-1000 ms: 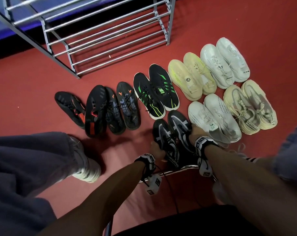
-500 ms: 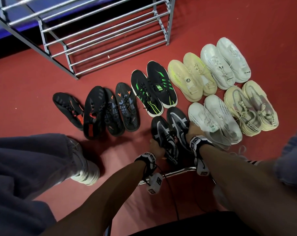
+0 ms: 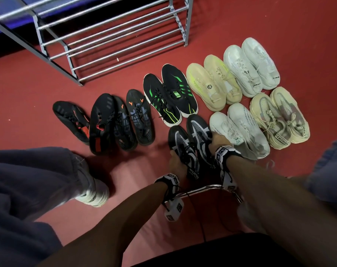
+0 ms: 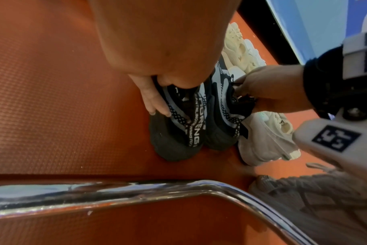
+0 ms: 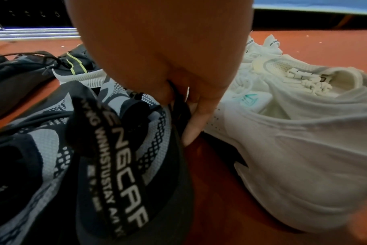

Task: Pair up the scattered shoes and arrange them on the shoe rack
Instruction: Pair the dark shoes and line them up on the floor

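A metal shoe rack stands on a red floor, with paired shoes lined up near it. Nearest the person, two black-and-white sneakers sit side by side. The left hand grips one sneaker's collar; the right hand grips the other's.

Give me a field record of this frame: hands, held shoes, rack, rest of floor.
left hand: grips left black-and-white shoe
right hand: grips right black-and-white shoe
pair: side by side, soles on the red floor
shoe rack: no shoes on its visible bars
other pairs: black-green pair, white pair, more on the floor
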`<state>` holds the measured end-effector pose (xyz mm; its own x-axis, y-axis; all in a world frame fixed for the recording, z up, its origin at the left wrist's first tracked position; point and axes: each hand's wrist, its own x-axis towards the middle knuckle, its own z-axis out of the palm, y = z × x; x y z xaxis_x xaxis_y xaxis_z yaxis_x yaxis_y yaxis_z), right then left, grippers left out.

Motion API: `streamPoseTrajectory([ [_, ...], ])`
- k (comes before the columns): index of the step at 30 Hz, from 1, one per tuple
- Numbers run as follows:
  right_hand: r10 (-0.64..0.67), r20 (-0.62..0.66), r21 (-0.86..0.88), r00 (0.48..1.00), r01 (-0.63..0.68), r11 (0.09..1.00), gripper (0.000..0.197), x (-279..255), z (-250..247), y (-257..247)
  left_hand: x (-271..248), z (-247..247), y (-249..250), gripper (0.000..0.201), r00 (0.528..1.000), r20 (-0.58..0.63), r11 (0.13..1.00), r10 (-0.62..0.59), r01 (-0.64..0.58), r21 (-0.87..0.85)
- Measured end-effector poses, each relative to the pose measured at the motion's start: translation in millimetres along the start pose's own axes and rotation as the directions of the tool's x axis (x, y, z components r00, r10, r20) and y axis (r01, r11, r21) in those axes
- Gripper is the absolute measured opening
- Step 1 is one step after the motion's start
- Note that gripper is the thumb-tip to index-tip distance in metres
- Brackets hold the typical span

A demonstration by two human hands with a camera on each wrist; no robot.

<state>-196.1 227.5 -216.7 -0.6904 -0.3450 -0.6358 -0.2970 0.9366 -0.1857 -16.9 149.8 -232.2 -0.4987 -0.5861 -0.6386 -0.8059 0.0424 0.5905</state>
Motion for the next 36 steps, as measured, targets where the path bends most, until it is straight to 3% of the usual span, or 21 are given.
streamPoseTrajectory([
  [3, -0.016, -0.014, -0.044, 1.000, 0.015, 0.999, 0.041, 0, 2, -3, -2, 0, 6, 0.052, 1.000, -0.020, 0.995, -0.023, 0.025, 0.101],
  [5, -0.067, -0.016, -0.119, 0.998, 0.065, 0.991, 0.037, 7, 2, -4, 6, -6, 4, 0.053, 0.996, 0.076, 0.991, 0.036, -0.046, 0.126],
  [7, -0.089, 0.056, -0.204, 0.994, 0.099, 0.974, 0.034, 12, -1, -10, 17, -17, 0, 0.056, 0.986, 0.167, 0.983, 0.021, -0.051, 0.175],
  [10, -0.025, 0.174, -0.360, 0.984, 0.088, 0.929, 0.039, 24, -9, -25, 33, -41, 11, 0.045, 0.934, 0.352, 0.970, -0.054, -0.034, 0.240],
  [11, 0.019, 0.180, -0.385, 0.983, 0.053, 0.922, 0.039, 26, -11, -35, 36, -52, 19, 0.039, 0.931, 0.362, 0.960, -0.054, -0.051, 0.275],
  [12, 0.060, 0.150, -0.406, 0.987, 0.006, 0.914, 0.038, 28, -13, -48, 40, -64, 25, 0.033, 0.954, 0.300, 0.946, -0.021, -0.078, 0.314],
  [13, 0.071, 0.095, -0.436, 0.993, -0.022, 0.900, 0.039, 31, -16, -63, 46, -79, 29, 0.030, 0.986, 0.163, 0.935, 0.025, -0.081, 0.346],
  [14, 0.046, 0.045, -0.440, 0.998, -0.021, 0.898, 0.040, 34, -18, -79, 52, -95, 31, 0.030, 0.997, -0.019, 0.937, 0.069, -0.059, 0.346],
  [15, -0.032, 0.002, -0.445, 0.999, 0.029, 0.895, 0.042, 31, -20, -99, 57, -112, 29, 0.033, 0.977, -0.189, 0.944, 0.102, -0.035, 0.327],
  [18, -0.303, -0.073, -0.323, 0.950, 0.265, 0.908, 0.039, 23, -9, -158, 79, -165, 7, 0.057, 0.793, -0.593, 0.918, 0.138, 0.122, 0.376],
  [20, -0.347, -0.039, -0.084, 0.937, 0.343, 0.936, 0.038, 20, 14, -196, 91, -201, -20, 0.073, 0.709, -0.702, 0.895, 0.075, 0.262, 0.361],
  [22, -0.249, 0.078, 0.095, 0.965, 0.241, 0.966, 0.061, 20, 44, -225, 98, -230, -53, 0.087, 0.748, -0.662, 0.861, -0.040, 0.363, 0.357],
  [24, -0.155, 0.123, 0.158, 0.980, 0.135, 0.978, 0.082, 20, 69, -240, 100, -249, -80, 0.098, 0.818, -0.572, 0.752, -0.063, 0.416, 0.512],
  [26, -0.130, 0.103, 0.184, 0.986, 0.110, 0.977, 0.080, 21, 85, -241, 102, -261, -89, 0.100, 0.861, -0.508, 0.670, 0.001, 0.376, 0.639],
  [27, -0.133, 0.085, 0.198, 0.987, 0.115, 0.974, 0.076, 21, 88, -240, 104, -265, -91, 0.100, 0.873, -0.487, 0.671, 0.012, 0.354, 0.652],
  [29, -0.139, 0.052, 0.218, 0.989, 0.124, 0.968, 0.062, 26, 92, -238, 108, -277, -89, 0.099, 0.857, -0.514, 0.731, -0.033, 0.371, 0.572],
  [33, -0.219, -0.015, 0.185, 0.976, 0.218, 0.958, 0.042, 33, 95, -231, 110, -306, -112, 0.100, 0.753, -0.618, 0.829, -0.226, 0.482, 0.283],
  [36, -0.264, -0.051, 0.171, 0.963, 0.269, 0.948, 0.034, 35, 94, -228, 111, -315, -123, 0.105, 0.751, -0.600, 0.822, -0.276, 0.508, 0.258],
])
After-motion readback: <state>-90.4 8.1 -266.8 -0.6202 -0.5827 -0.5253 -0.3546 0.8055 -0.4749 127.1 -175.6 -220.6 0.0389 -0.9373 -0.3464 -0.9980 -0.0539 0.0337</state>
